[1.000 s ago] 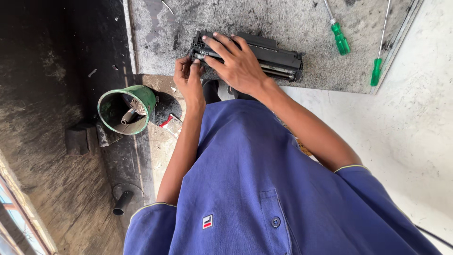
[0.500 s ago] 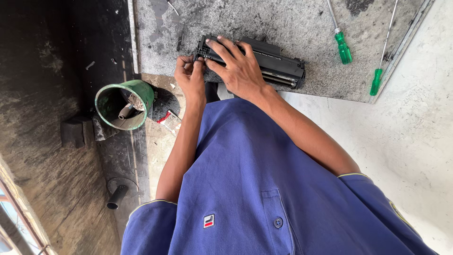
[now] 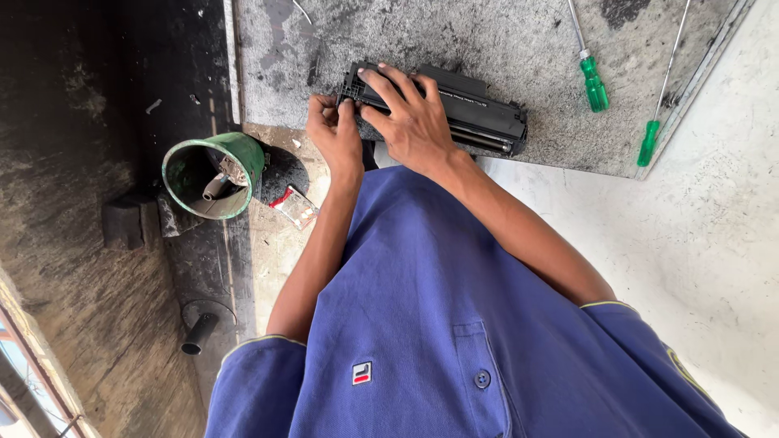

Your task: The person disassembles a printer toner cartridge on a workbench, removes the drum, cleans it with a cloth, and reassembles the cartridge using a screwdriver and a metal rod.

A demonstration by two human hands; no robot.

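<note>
Now 2 hands work on a long black plastic printer cartridge (image 3: 454,109).

It lies flat on the dusty grey tabletop (image 3: 487,32), close to the near edge. The right hand (image 3: 410,118) lies over the cartridge, fingers spread wide and pressing it down, not closed around it. The left hand (image 3: 334,134) pinches the left end of the cartridge, its grip tight on that end. Farther back on the tabletop lie 2 screwdrivers with green handles (image 3: 595,81), well apart from the hands. Down on the dark floor stands a round green metal can (image 3: 213,174), with a small red and white packet (image 3: 296,207) just beside it.
</note>
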